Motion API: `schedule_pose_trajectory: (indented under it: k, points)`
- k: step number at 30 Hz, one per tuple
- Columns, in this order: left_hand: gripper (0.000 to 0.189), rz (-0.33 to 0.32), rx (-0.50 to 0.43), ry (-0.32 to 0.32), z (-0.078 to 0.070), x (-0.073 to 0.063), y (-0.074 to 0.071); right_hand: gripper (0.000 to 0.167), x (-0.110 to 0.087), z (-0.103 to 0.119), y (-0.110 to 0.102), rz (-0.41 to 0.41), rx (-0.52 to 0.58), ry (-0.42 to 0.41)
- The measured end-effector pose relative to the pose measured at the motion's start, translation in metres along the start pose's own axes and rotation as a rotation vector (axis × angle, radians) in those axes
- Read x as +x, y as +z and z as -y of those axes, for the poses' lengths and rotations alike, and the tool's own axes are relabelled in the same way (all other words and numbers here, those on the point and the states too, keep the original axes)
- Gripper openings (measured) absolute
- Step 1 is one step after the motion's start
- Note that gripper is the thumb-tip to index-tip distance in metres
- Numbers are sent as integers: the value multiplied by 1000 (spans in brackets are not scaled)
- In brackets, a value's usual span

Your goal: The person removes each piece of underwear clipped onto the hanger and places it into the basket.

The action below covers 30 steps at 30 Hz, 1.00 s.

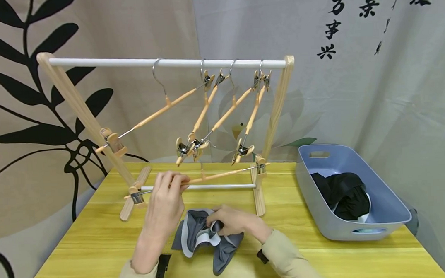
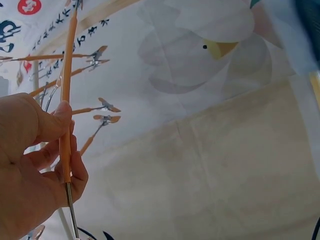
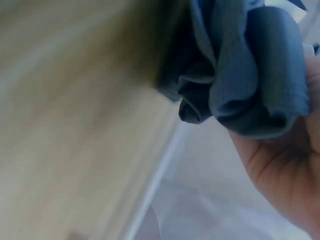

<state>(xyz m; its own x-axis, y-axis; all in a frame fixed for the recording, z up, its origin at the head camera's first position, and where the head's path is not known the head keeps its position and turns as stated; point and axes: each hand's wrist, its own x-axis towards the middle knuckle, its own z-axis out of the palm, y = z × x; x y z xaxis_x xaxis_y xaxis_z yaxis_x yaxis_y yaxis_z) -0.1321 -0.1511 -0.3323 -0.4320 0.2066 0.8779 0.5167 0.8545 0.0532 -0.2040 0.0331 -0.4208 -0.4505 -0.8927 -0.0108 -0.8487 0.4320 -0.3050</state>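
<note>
My left hand point(image 1: 165, 204) grips the wooden bar of a clip hanger point(image 1: 218, 176), held level low in front of the rack. In the left wrist view the thumb and fingers wrap the hanger bar point(image 2: 69, 65), with its metal rod extending below. The hanger's clips point(image 1: 137, 197) sit at both ends, with no cloth on them. My right hand point(image 1: 229, 220) holds a grey garment with white trim point(image 1: 227, 255), bunched just over the table. Close up in the right wrist view, the dark grey cloth point(image 3: 230, 90) hangs in folds from the hand and covers most of its fingers.
A wooden rack with a white top rail point(image 1: 122, 62) stands behind the hands. Several clip hangers point(image 1: 165, 108) hang from it. On the right, a blue-grey plastic basket point(image 1: 323, 223) holds black clothing point(image 1: 348, 195). The yellow wooden table point(image 1: 85, 244) lies underneath, with a patterned curtain behind.
</note>
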Motion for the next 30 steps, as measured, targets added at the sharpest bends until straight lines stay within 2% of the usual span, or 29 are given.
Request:
schedule_pose_trajectory:
  k: [16, 22, 30]
  points:
    - [6, -4, -5, -34, 1, 0, -3, 31, -97, -30, -78, -467, -70, 166]
    - [5, 0, -3, -43, 1, -1, -4, 31, -139, -37, -101, -655, -126, 346]
    - [6, -5, -4, -39, 2, -1, -4, 30, -184, -48, -121, -994, -238, 523]
